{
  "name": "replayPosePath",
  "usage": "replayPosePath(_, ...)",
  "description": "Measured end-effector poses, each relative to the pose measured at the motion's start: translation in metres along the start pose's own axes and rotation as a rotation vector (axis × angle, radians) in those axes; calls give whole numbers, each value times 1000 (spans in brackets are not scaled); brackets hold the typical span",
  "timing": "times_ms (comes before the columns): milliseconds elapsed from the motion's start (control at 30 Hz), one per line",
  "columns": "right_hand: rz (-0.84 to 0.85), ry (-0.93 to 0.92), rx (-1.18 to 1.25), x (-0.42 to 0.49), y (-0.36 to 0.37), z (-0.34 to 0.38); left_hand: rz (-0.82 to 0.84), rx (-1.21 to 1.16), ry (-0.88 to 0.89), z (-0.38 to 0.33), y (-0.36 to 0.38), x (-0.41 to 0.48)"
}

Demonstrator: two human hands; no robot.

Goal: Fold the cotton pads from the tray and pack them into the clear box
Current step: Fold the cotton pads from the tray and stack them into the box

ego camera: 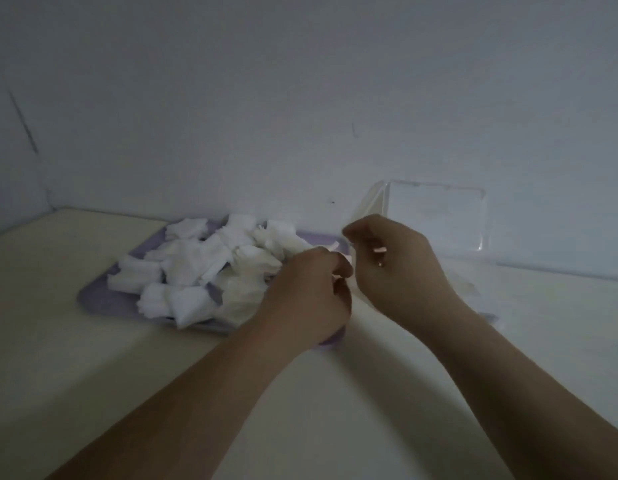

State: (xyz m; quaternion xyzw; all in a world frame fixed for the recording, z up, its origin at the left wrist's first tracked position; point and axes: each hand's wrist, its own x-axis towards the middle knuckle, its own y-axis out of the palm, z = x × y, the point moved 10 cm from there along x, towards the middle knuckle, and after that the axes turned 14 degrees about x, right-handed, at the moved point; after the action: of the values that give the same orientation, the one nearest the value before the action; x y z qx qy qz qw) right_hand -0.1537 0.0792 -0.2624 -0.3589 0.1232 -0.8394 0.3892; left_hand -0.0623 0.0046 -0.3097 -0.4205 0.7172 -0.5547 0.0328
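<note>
A lilac tray [103, 289] on the cream table holds a loose heap of white cotton pads [193, 265]. My left hand [311, 296] and my right hand [394, 268] meet over the tray's right end, fingers curled. Between them they pinch one cotton pad [351, 271], of which only a thin white edge shows. The clear box [473, 289] sits right of the tray, partly behind my right hand. Its open lid [435, 220] stands up against the wall. The dim light hides what lies inside the box.
The cream table [92, 358] reaches to a pale wall [300, 116] directly behind the tray and box. A corner with a side wall lies at the far left. My forearms cross the near table surface.
</note>
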Motion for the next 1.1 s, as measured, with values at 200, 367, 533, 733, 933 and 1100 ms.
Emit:
replayPosePath(200, 301, 87, -107, -32, 71, -42, -52, 381, -98, 79, -48, -32)
replayPosePath(367, 299, 177, -168, -23, 81, -60, -60, 357, -109, 107, -33, -48)
replayPosePath(533, 390, 218, -290, -1, 99, -70, -138, 192, -13, 101, -28, -43)
replayPosePath(733, 365, 199, -227, 5, 97, -56, -189, 10, -76, 117, -35, -45)
replayPosePath(933, 260, 238, -174, 8, 80, -62, -169, -13, -229, 129, -34, -39)
replayPosePath(1100, 398, 224, -281, 5, 95, -53, -65, 104, -234, 123, -27, -38)
